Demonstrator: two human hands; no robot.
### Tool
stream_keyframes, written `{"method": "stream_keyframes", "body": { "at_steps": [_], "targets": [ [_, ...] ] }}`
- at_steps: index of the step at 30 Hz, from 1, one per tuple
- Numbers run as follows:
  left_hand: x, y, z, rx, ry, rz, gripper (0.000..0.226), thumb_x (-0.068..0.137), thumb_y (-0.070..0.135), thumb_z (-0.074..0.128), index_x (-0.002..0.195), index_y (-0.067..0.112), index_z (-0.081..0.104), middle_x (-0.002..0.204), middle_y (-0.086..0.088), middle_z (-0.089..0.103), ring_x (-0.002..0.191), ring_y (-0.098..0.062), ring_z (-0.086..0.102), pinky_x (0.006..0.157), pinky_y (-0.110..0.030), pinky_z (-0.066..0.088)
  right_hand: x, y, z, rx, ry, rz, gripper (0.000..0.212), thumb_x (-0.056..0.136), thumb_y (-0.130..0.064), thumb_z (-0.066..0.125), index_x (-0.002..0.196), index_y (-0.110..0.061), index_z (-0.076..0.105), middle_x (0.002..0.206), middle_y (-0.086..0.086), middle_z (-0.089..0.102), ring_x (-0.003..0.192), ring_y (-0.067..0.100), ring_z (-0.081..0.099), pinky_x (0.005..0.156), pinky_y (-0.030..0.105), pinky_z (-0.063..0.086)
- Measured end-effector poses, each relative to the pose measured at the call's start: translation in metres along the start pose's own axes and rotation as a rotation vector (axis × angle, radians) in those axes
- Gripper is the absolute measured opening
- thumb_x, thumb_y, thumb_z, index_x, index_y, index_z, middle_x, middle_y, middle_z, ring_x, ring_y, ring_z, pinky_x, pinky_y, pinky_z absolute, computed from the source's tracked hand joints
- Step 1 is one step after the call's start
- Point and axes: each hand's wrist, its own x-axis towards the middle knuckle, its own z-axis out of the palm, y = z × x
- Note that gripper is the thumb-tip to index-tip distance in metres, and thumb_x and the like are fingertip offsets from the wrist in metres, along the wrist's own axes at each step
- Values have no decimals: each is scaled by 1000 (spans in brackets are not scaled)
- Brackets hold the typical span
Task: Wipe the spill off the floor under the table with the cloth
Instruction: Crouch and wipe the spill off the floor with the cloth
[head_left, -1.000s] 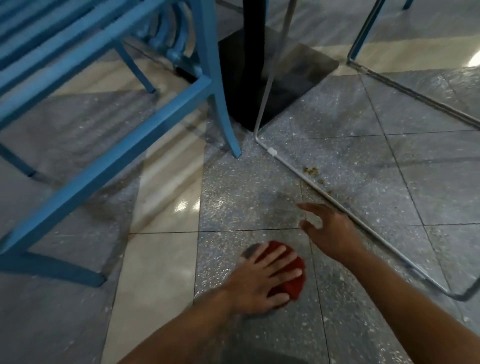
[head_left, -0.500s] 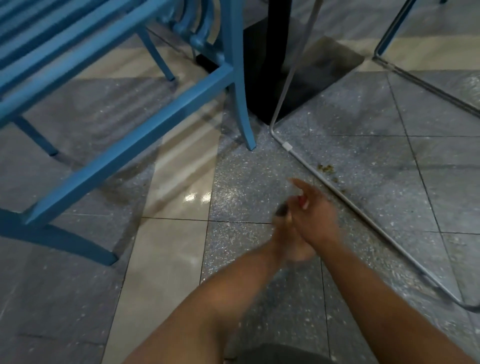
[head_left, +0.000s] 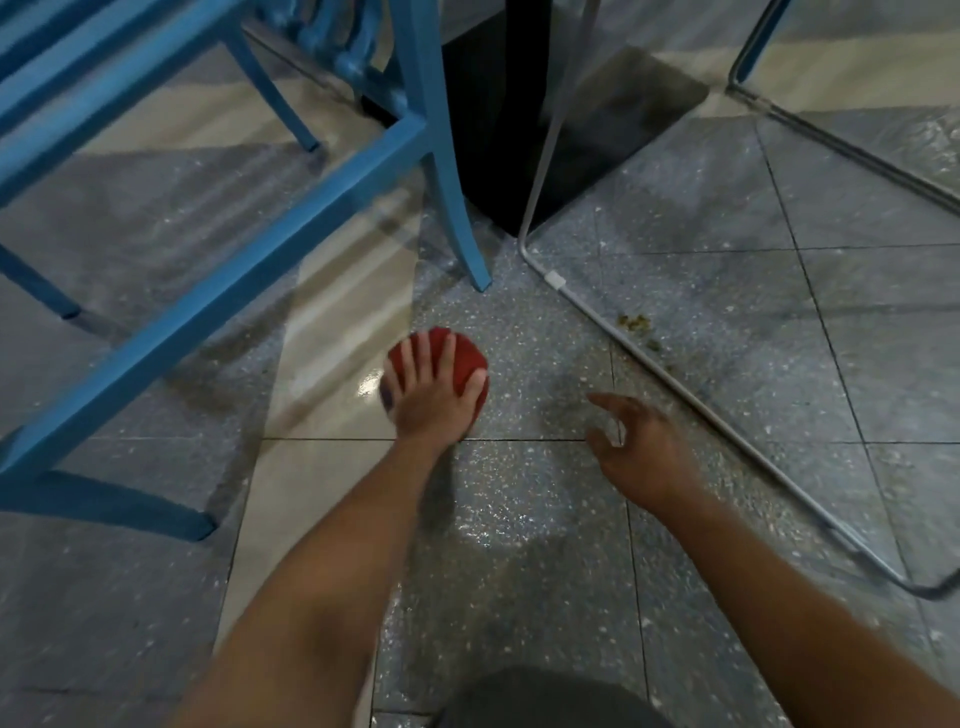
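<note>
Floor (head_left: 519, 519) is tiled, grey speckled tiles with a strip of glossy cream tiles running up the left-centre. Your left hand (head_left: 431, 405) lies flat on top of the red cloth (head_left: 466, 364), fingers spread and straight, palm pressing it down, nothing curled round it. Cloth is bunched into a rounded pad and sits on the floor across the seam where the cream strip meets the grey tile, just on the far side of a cross seam. It is near the front foot of the blue chair (head_left: 208, 291) but not touching it.

Your right hand (head_left: 639, 457) is out to the right of the cloth, apart from it, fingers loosely curled, thumb and forefinger parted, holding nothing. Cannot tell whether it touches the floor.

Spill (head_left: 634, 322) shows as a small cluster of yellowish-brown crumbs on a grey tile, right beside the metal chair frame (head_left: 675, 379), on its far side. It is well apart from the cloth and beyond your right hand. A dull darker patch lies on the tile between the cloth and the right hand; it is blurred.

Black table base (head_left: 519, 156) stands behind the blue chair leg, with the metal frame's upright crossing in front of it. Second metal frame (head_left: 831, 140) is at the top right. Dark fabric (head_left: 545, 696) fills the bottom edge between your forearms.
</note>
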Motion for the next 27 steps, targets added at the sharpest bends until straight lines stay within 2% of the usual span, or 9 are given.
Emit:
{"method": "stream_keyframes", "body": {
  "at_steps": [3, 7, 9, 11, 14, 18, 21, 23, 27],
  "targets": [
    [9, 83, 11, 21, -81, 148, 78, 101, 74, 2, 166, 35, -15, 172, -9, -27, 157, -37, -27, 125, -66, -15, 11, -11, -4, 3, 29, -23, 45, 92, -33, 63, 137, -33, 59, 138, 0, 62, 123, 25, 59, 102, 35, 48],
    [-79, 137, 46, 59, -146, 793, 69, 101, 59, 36, 162, 27, 33, 171, -12, 32, 162, -39, 13, 126, -68, 7, 24, -19, -18, -27, 90, -49, 42, 95, -29, 61, 136, -29, 62, 134, 2, 65, 120, 25, 62, 95, 29, 45],
    [-132, 114, 56, 155, -221, 993, 64, 107, 63, 32, 165, 35, 31, 176, -7, 20, 164, -33, 5, 129, -61, -5, 25, -17, -22, -39, 98, -52, 42, 96, -31, 61, 138, -29, 60, 138, 0, 63, 123, 22, 60, 97, 28, 44],
    [-172, 62, 59, 196, -170, 1109, 64, 108, 65, 34, 166, 42, 23, 178, -2, 5, 165, -27, -3, 130, -58, -2, 24, -13, -21, -61, 79, -49, 42, 96, -34, 60, 139, -31, 59, 140, -2, 61, 126, 22, 58, 99, 29, 44],
    [-186, -44, 46, 190, -88, 942, 69, 103, 72, 42, 165, 46, 26, 178, 3, 13, 164, -26, 12, 130, -57, 11, 19, -9, -12, -46, 40, -10, 43, 96, -37, 60, 138, -34, 58, 139, -1, 62, 123, 24, 59, 99, 32, 46],
    [-137, -141, 16, 73, 23, 139, 76, 100, 79, 25, 167, 45, 16, 179, 3, 5, 165, -27, 5, 128, -61, 16, 12, -22, 12, -32, -26, -43, 44, 94, -31, 63, 137, -30, 60, 137, 3, 63, 121, 28, 60, 99, 32, 46],
    [-95, -118, 9, -86, 129, -335, 79, 99, 79, 6, 168, 40, 9, 179, -1, 4, 164, -27, 0, 130, -57, 4, 9, -49, 32, 4, -49, -121, 43, 90, -23, 69, 133, -24, 65, 134, 6, 66, 116, 28, 63, 97, 29, 46],
    [-87, -82, 17, -75, 120, -330, 77, 101, 76, 10, 169, 40, 9, 179, -1, 1, 164, -29, -2, 129, -59, 6, 9, -68, 43, 30, -70, -184, 42, 89, -21, 71, 130, -21, 67, 130, 7, 68, 114, 27, 65, 95, 22, 42],
    [-177, -68, 42, 62, 14, 404, 72, 104, 72, 33, 168, 44, 14, 179, 5, 0, 165, -25, -1, 127, -62, 16, 16, -98, 52, 49, -131, -285, 41, 90, -25, 71, 131, -22, 67, 131, 2, 67, 121, 20, 62, 101, 17, 36]
  ]
}}
